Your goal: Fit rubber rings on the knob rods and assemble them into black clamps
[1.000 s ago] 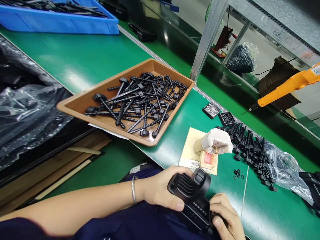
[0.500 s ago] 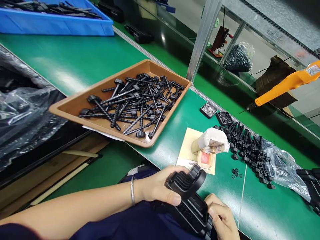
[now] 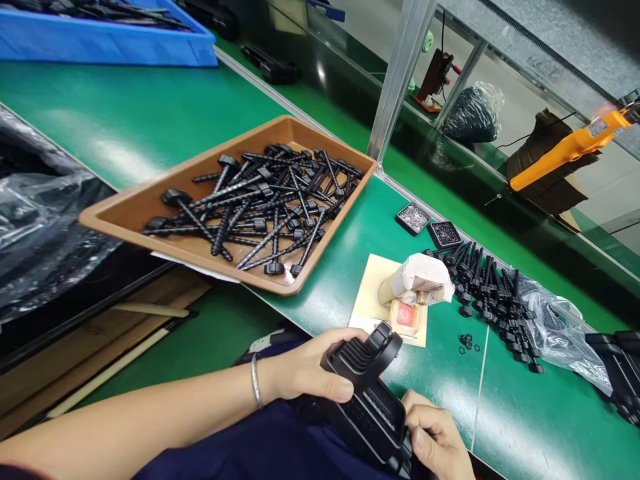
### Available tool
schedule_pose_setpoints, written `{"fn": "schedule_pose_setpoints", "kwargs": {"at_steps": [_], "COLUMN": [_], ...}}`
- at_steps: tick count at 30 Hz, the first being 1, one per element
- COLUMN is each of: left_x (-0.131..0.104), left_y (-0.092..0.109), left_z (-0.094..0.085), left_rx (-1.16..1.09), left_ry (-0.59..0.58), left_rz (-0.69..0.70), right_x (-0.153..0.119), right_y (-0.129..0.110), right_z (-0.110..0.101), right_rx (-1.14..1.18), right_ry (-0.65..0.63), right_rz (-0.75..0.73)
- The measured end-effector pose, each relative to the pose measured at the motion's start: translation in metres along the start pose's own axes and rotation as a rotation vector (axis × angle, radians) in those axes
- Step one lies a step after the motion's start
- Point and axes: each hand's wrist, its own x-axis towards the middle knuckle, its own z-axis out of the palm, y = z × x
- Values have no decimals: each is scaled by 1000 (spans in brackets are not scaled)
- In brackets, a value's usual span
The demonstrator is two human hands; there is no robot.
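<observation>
A black plastic device with a ribbed, curved upper end lies tilted over the dark blue clothing, close to the bench edge. My left hand, with a silver bracelet at the wrist, is wrapped round its upper left side, thumb across the front. At the device's lower right end, my right hand has its fingers bent and pressed against the side; its fingertips are partly hidden. Above my hands stands a wrapped fixture with a red patch, on a cream board.
A brown tray of black ribbed rods sits at centre left, a blue bin behind it. Right of the fixture are two small screw trays, piled black knobbed rods and small rings. An orange screwdriver hangs at right.
The view has shifted slightly, moving the bench items a little left. The screwdriver has swung and its tip has changed position. Both hands keep their hold on the device.
</observation>
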Motion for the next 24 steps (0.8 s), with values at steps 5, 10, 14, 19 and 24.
{"fn": "schedule_pose_setpoints", "kwargs": {"at_steps": [5, 10, 14, 19, 24], "left_x": [0, -2, -3, -4, -2], "left_y": [-1, -4, -6, -24, -27], "left_z": [3, 4, 3, 0, -2], "left_rx": [-133, -81, 26, 86, 105], "left_ry": [37, 32, 50, 72, 33], "left_rz": [-26, -27, -15, 44, 13], "right_x": [-2, -2, -4, 1, 3], "right_y": [-15, -26, -23, -20, -21], "right_z": [-14, -10, -8, -12, -17], "right_rx": [-299, -626, -665, -509, -376], "right_ry": [30, 169, 71, -12, -98], "right_rz": [-148, -341, -229, -141, -65]}}
